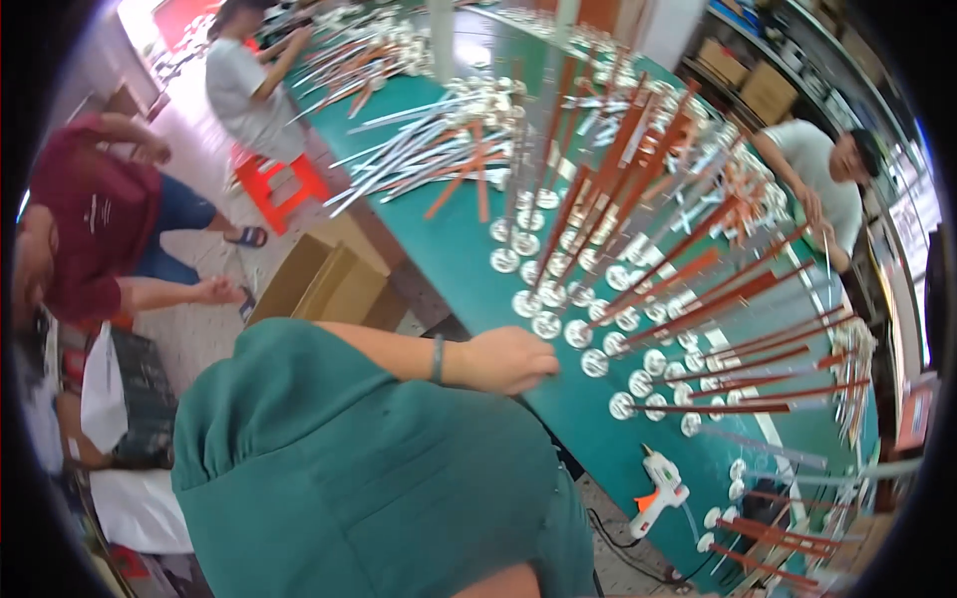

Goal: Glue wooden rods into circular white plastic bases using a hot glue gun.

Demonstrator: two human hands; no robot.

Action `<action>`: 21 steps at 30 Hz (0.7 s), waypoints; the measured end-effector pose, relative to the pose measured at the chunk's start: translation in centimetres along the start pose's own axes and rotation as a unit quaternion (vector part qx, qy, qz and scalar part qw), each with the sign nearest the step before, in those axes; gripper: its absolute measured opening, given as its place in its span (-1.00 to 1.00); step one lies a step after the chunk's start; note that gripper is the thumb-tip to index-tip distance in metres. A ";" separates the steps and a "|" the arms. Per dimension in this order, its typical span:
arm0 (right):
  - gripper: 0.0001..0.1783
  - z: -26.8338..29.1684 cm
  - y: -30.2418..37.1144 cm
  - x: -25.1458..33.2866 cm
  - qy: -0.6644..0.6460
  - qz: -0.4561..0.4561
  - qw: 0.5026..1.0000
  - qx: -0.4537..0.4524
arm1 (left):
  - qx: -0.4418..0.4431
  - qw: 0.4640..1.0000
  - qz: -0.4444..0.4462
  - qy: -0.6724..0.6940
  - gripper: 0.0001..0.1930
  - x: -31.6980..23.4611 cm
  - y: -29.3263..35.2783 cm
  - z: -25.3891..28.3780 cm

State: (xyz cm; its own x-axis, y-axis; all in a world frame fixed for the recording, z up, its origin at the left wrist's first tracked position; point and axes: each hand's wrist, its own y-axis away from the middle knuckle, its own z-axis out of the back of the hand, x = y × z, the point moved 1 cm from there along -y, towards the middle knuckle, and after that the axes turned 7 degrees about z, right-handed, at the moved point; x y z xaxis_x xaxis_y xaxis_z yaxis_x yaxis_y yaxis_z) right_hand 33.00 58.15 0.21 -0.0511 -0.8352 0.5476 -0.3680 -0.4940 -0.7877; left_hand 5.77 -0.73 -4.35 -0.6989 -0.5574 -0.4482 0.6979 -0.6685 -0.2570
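My left hand [508,361] rests at the near edge of the green table [469,279], its fingers curled in and nothing showing from them. Only a bit of my right arm [503,581] appears at the bottom edge, and that hand is out of view. Closest to my left hand stand rows of round white discs [546,324], many with long brown or clear strips [598,219] rising from them. A white glue gun [659,493] with an orange trigger lies on the table near its edge, to the right.
Piles of white and brown sticks [429,149] cover the far table. A cardboard box [319,284] stands left of the table, near a red stool [279,189]. Three people are around: one in maroon [100,209], two in pale shirts [244,90]. A black cable [613,538] hangs below.
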 end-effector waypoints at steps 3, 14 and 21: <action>-0.58 3.9 -0.7 1.9 0.127 0.108 0.983 0.082 | 0.009 0.998 -0.030 0.058 -0.74 1.0 -0.5 0.0; -0.70 -4.3 7.4 20.4 -0.216 -0.007 0.836 0.505 | -0.261 0.957 0.087 0.096 -0.90 9.9 5.3 9.4; -0.75 -7.5 13.7 31.5 -0.380 -0.087 0.639 0.663 | -0.375 0.915 0.149 0.000 -0.80 19.1 1.5 12.1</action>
State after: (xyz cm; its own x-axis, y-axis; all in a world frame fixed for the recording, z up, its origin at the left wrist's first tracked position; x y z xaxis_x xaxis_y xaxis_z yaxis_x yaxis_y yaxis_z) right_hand 19.40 26.86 8.77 0.5348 -0.3661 0.7615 0.8292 0.0544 -0.5562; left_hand -8.40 -18.30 -2.91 -0.4593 -0.6600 -0.5945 0.7691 0.0393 -0.6379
